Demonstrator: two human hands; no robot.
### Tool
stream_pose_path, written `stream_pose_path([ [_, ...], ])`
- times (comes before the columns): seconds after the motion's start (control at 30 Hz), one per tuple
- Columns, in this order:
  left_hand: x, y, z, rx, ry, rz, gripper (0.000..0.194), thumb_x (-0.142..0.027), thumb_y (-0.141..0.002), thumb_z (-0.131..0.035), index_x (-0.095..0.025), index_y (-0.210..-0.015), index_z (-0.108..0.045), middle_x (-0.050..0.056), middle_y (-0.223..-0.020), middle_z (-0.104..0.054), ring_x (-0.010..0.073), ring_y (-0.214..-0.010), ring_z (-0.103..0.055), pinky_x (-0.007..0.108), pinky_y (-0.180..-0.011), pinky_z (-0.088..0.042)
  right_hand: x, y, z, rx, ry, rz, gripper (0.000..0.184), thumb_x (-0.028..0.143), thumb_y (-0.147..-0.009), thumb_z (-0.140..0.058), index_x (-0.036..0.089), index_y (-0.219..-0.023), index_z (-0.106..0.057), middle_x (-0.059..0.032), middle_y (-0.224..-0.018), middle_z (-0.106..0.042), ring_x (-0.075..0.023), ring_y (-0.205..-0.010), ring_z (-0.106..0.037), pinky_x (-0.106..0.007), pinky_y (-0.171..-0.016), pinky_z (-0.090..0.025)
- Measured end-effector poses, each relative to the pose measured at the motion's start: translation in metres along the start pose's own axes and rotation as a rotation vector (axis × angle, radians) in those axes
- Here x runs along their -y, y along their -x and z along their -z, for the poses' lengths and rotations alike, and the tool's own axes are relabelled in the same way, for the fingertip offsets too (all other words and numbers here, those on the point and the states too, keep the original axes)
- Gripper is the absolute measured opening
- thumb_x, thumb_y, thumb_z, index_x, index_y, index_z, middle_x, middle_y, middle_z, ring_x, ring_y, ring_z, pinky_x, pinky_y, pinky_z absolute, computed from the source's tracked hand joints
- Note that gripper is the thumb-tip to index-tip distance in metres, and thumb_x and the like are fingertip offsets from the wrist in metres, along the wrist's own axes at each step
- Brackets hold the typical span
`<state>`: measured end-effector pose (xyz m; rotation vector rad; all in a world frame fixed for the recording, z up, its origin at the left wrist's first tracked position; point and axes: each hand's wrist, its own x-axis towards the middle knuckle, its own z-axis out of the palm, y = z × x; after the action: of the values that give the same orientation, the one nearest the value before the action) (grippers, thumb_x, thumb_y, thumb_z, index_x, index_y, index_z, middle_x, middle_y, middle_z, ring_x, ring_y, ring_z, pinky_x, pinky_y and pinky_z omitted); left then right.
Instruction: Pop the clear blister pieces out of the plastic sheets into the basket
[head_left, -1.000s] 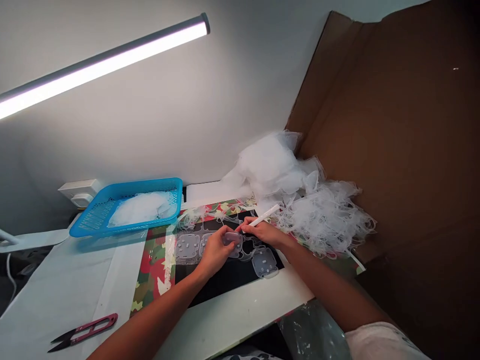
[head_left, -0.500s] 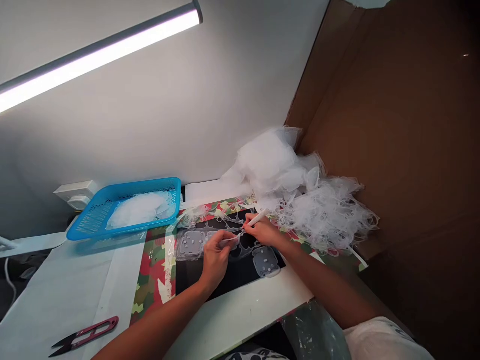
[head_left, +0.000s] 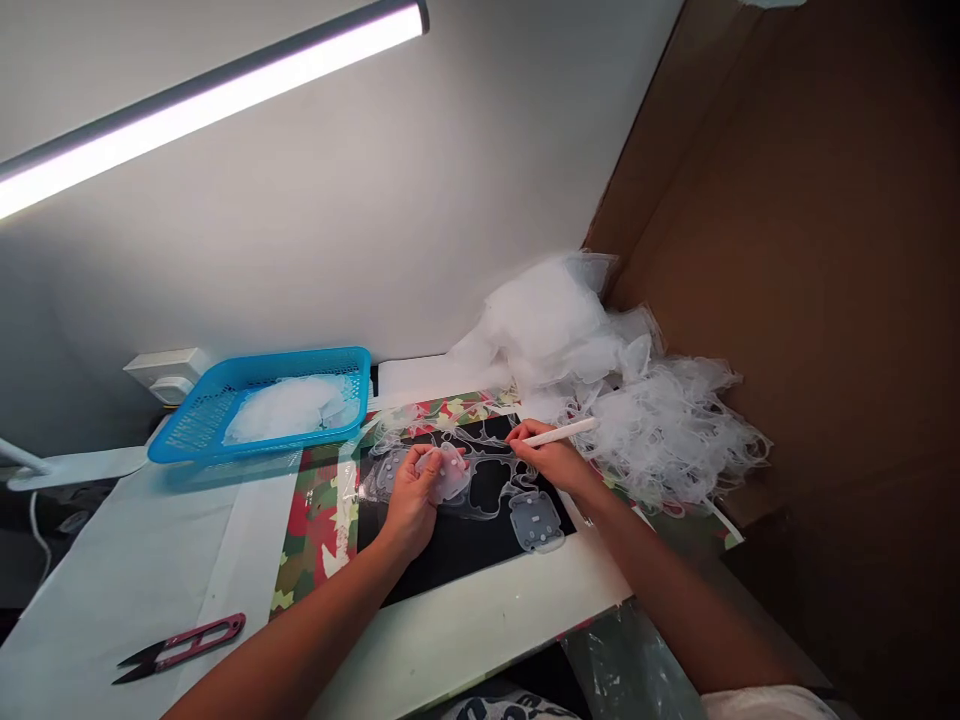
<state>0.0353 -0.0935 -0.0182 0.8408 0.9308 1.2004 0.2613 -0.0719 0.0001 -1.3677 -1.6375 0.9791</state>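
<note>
My left hand [head_left: 409, 498] is closed on a small translucent rubber pad [head_left: 450, 473], held just above a black mat [head_left: 450, 555]. A thin clear web of the same rubber [head_left: 487, 478] lies on the mat between my hands, with another square pad [head_left: 537, 521] still joined at its near right. To the right, my right hand [head_left: 553, 460] grips a white pen-like tool [head_left: 564, 431], its tip down near the web.
A blue basket [head_left: 191, 440] with pale pads stands at the left back. A heap of white rubber trimmings [head_left: 660, 430] lies right, against a cardboard wall [head_left: 787, 250]. Red thread snips [head_left: 180, 648] rest near the front left. A lamp bar [head_left: 210, 100] hangs overhead.
My left hand has pulled the pad free of the web and drawn it left. My right hand has shifted right, and the white tool now lies flatter.
</note>
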Motion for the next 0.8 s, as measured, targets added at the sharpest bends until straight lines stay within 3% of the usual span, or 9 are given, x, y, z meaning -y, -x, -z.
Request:
stream_pose_path([
  [0.13, -0.002, -0.002, 0.001, -0.031, -0.132, -0.011, 0.045, -0.062, -0.075, -0.061, -0.024, -0.089, -0.042, 0.006, -0.098, -0.073, 0.0234, -0.086, -0.071, 0.035, -0.07, -0.056, 0.011, 0.01, -0.001, -0.036, -0.113, 0.003, 0.028, 0.041, -0.083, -0.06, 0.021, -0.067, -0.049, -0.0034, -0.092, -0.065, -0.0173, -0.078, -0.058, -0.031, -0.074, -0.045],
  [0.33, 0.003, 0.003, -0.004, 0.0, 0.031, 0.016, 0.041, -0.052, -0.075, -0.068, -0.024, -0.093, -0.043, 0.005, -0.097, -0.073, 0.022, -0.082, -0.072, 0.033, -0.069, -0.056, 0.027, 0.024, -0.018, 0.104, -0.19, -0.003, 0.024, 0.04, -0.087, -0.058, 0.02, -0.074, -0.054, -0.004, -0.096, -0.065, -0.0183, -0.082, -0.064, -0.031, -0.075, -0.047],
  [0.47, -0.021, -0.003, 0.003, -0.007, 0.025, -0.062, 0.038, -0.049, -0.078, -0.067, -0.02, -0.096, -0.049, 0.006, -0.094, -0.072, 0.0198, -0.073, -0.071, 0.033, -0.067, -0.057, 0.026, 0.028, -0.03, 0.157, -0.178, 0.009, 0.022, 0.036, -0.088, -0.057, 0.02, -0.073, -0.053, -0.0037, -0.096, -0.066, -0.0181, -0.083, -0.065, -0.03, -0.073, -0.047],
  [0.57, -0.07, -0.027, 0.038, -0.219, -0.284, -0.364, 0.035, -0.047, -0.086, -0.058, -0.018, -0.104, -0.054, 0.006, -0.095, -0.07, 0.0174, -0.07, -0.07, 0.034, -0.066, -0.058, 0.02, 0.034, -0.032, 0.214, -0.051, -0.009, 0.018, 0.033, -0.087, -0.056, 0.02, -0.074, -0.055, -0.0025, -0.088, -0.067, -0.0173, -0.078, -0.063, -0.028, -0.067, -0.045],
  [0.63, -0.109, -0.046, 0.074, -0.414, -0.708, -0.587, 0.033, -0.042, -0.095, -0.046, -0.015, -0.11, -0.055, 0.007, -0.093, -0.068, 0.0175, -0.073, -0.069, 0.039, -0.072, -0.058, 0.016, 0.037, -0.03, 0.243, 0.029, -0.054, 0.017, 0.033, -0.087, -0.055, 0.021, -0.075, -0.057, -0.001, -0.077, -0.067, -0.0169, -0.072, -0.061, -0.027, -0.061, -0.043],
  [0.73, -0.149, -0.062, 0.119, -0.489, -0.937, -0.637, 0.024, -0.03, -0.085, -0.063, -0.011, -0.099, -0.063, 0.01, -0.092, -0.066, 0.0335, -0.104, -0.063, 0.063, -0.098, -0.041, 0.019, 0.039, -0.028, 0.286, 0.05, -0.12, 0.017, 0.035, -0.087, -0.054, 0.022, -0.076, -0.057, 0.0003, -0.068, -0.065, -0.0167, -0.065, -0.059, -0.026, -0.055, -0.04],
  [0.8, -0.15, -0.058, 0.128, -0.474, -1.032, -0.68, 0.024, -0.026, -0.08, -0.068, -0.012, -0.1, -0.066, 0.013, -0.109, -0.062, 0.042, -0.127, -0.044, 0.069, -0.108, -0.021, 0.025, 0.036, -0.032, 0.28, 0.076, -0.07, 0.018, 0.034, -0.087, -0.054, 0.022, -0.075, -0.057, -0.0004, -0.072, -0.066, -0.0172, -0.068, -0.06, -0.027, -0.059, -0.041],
])
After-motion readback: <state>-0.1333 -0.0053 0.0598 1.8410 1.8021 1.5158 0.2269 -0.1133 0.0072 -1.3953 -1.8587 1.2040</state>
